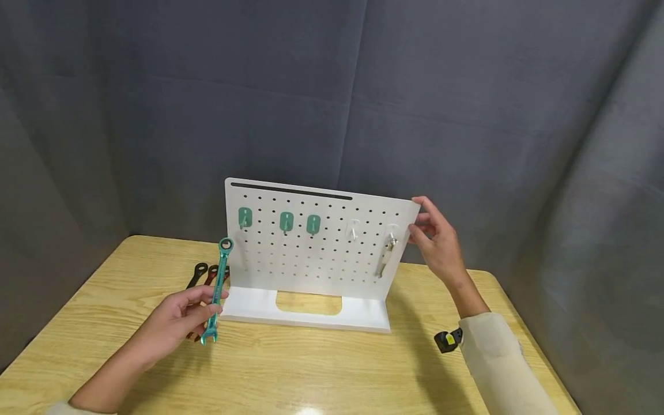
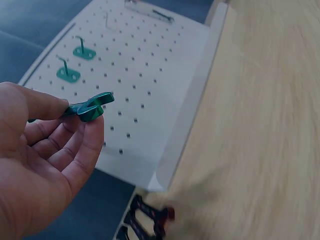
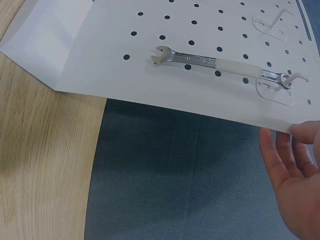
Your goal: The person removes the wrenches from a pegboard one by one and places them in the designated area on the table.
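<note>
In the head view, my left hand (image 1: 176,320) pinches a teal combination wrench (image 1: 220,275) between thumb and fingers, its ring end up. The left wrist view shows the wrench's open end (image 2: 92,108) beyond the thumb. A white pegboard (image 1: 306,282) stands on the table with its base toward me. My right hand (image 1: 441,245) holds the board's upper right edge, thumb on the front, fingers at the edge and behind. A silver wrench (image 3: 200,60) with a white wrapped middle hangs by its ring from a clear hook (image 3: 300,76).
Three green hooks, one of them a left-hand hook (image 1: 245,218), and another clear hook (image 1: 354,229) line the board. Black (image 1: 199,270) and red (image 1: 211,272) wrenches lie on the wooden table (image 1: 311,369), left of the board and partly behind my left hand. A grey curtain (image 1: 290,104) hangs behind.
</note>
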